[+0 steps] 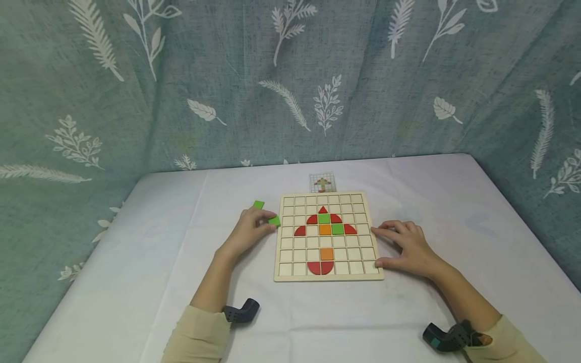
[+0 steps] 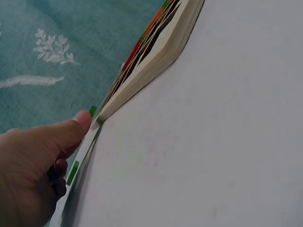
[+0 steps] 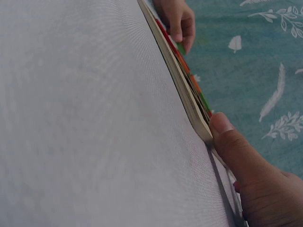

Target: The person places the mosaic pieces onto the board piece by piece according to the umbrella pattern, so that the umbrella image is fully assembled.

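Note:
A wooden grid board lies on the table, bearing red, orange and green tiles in a roughly mushroom-like pattern. At its left edge my left hand pinches a green square tile between thumb and fingers. Just beyond those fingers a second green tile lies on the cloth; the left wrist view also shows it below the thumb. My right hand rests against the board's right edge, with thumb and forefinger spread apart along it. In the right wrist view its thumb touches the board's corner.
A small pattern card with a printed grid picture lies behind the board, touching or nearly touching its far edge. White cloth covers the table. A blue-green leaf-patterned curtain hangs behind and at both sides.

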Tool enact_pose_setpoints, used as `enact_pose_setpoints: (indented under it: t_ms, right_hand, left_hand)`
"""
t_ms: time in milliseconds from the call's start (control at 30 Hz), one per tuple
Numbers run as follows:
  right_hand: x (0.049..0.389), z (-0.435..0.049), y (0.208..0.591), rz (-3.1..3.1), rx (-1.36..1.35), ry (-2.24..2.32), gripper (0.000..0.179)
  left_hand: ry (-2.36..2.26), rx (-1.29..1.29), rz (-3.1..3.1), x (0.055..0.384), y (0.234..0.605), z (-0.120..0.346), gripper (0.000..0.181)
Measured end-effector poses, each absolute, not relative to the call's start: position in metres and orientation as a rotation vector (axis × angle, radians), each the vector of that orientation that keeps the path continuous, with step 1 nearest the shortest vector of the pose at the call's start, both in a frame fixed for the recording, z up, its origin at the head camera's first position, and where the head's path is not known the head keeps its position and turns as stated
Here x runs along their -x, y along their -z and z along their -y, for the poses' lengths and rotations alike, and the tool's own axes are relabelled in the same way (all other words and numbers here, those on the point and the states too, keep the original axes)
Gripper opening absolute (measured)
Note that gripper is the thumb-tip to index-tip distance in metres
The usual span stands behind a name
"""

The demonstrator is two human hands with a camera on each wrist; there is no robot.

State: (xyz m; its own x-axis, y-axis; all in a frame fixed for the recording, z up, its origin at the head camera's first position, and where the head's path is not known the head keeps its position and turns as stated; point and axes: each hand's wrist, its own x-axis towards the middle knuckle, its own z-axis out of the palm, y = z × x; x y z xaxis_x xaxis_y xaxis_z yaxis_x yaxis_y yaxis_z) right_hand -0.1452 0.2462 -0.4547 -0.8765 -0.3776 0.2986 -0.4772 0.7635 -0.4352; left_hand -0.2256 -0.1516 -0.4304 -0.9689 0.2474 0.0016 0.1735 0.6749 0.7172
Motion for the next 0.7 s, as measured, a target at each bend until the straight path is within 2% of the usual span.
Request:
enact_pose_setpoints:
  t_ms: [700]
  right_hand:
    - [0.145,-0.245,0.455,2.760,-0.684,-0.767,0.074]
  left_hand:
    - [-1.228,-0.571,-2.651,0.228,0.429,0.099,0.028]
